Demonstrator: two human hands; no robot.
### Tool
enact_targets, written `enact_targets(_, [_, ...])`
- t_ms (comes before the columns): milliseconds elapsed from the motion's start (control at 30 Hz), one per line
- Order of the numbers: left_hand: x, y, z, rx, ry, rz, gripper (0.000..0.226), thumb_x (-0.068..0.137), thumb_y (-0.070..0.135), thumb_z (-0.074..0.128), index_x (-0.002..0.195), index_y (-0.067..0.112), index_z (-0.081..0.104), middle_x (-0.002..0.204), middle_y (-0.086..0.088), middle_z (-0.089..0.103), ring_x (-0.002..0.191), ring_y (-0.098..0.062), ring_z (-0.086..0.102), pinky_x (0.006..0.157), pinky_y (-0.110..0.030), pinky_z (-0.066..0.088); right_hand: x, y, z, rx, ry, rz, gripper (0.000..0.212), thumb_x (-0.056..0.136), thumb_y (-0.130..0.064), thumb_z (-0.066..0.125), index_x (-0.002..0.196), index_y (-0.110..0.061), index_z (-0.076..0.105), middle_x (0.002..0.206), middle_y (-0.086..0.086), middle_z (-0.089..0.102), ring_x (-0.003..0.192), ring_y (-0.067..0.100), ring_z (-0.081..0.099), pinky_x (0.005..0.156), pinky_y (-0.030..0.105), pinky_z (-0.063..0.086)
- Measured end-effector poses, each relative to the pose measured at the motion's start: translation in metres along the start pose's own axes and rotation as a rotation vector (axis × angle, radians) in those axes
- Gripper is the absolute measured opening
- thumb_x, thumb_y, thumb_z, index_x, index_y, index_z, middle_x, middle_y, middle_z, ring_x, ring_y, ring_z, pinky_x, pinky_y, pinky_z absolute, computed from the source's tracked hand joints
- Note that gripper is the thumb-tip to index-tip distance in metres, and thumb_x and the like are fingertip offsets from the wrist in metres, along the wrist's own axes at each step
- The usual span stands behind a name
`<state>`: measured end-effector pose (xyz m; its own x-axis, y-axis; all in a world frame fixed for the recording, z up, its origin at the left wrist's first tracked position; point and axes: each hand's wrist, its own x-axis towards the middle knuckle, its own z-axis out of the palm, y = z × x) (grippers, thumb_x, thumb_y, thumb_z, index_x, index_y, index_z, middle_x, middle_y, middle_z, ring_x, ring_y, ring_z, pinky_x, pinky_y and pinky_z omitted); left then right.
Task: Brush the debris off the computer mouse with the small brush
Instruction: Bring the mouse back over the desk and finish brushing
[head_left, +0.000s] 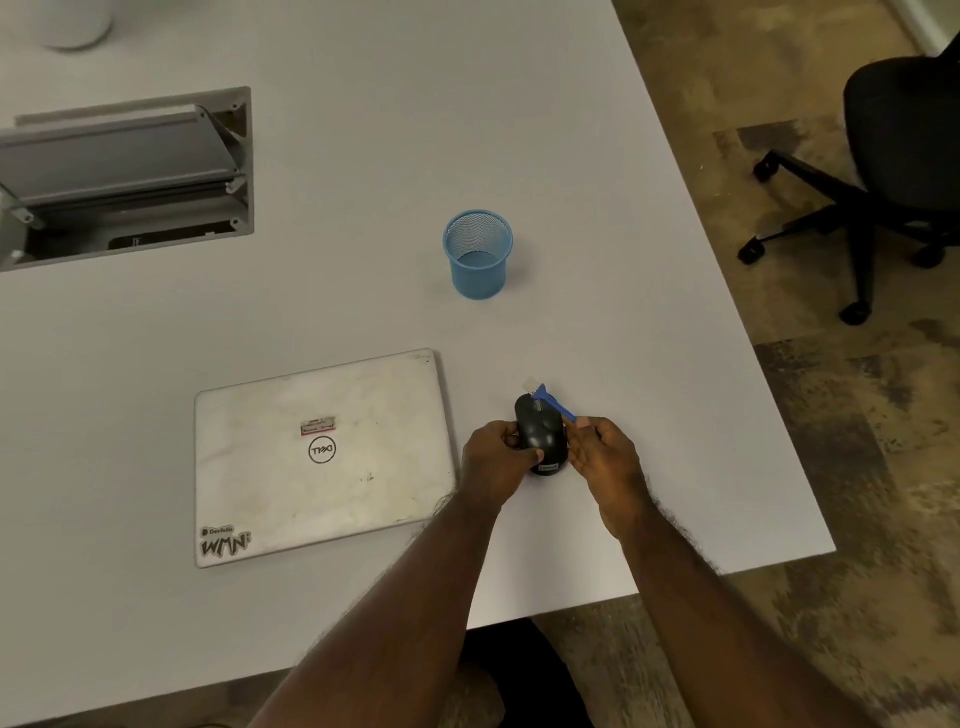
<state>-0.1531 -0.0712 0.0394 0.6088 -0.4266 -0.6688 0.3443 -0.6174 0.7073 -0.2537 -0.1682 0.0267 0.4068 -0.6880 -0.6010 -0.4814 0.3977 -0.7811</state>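
Head view shows a closed laptop (322, 457) on the white table (597, 208). Right of the laptop, the left hand (496, 460) grips the black mouse (540, 434) by its side. Behind the laptop and to the right stands a blue mesh cup (478, 254). Farther right, the right hand (602, 457) pinches the small blue brush (545, 397), bristles at the mouse's far end.
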Motion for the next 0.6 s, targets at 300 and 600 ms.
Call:
enact_targets(300, [0.002, 0.000, 0.000, 0.080, 0.020, 0.006, 0.030, 0.072, 0.009, 0.076, 0.101, 0.010, 0.071, 0.094, -0.009, 0.074, 0.091, -0.026, 0.070, 0.086, -0.040, 0.057, 0.002, -0.003, 0.000, -0.020, -0.008, -0.007, 0.021, 0.103, -0.026, 0.050, 0.090, -0.023, 0.067, 0.111, 0.032, 0.067, 0.108, 0.051, 0.061, 0.097, 0.062, 0.048])
enact_targets(600, [-0.003, 0.009, -0.024, 0.227, 0.159, 0.161, 0.041, 0.086, 0.019, 0.063, 0.127, 0.018, 0.060, 0.118, -0.001, 0.062, 0.082, -0.004, 0.058, 0.058, 0.000, 0.039, -0.007, -0.030, -0.020, -0.097, 0.101, -0.126, 0.018, 0.098, -0.027, 0.060, 0.095, -0.016, 0.074, 0.077, 0.005, 0.064, 0.076, 0.019, 0.058, 0.071, 0.040, 0.054])
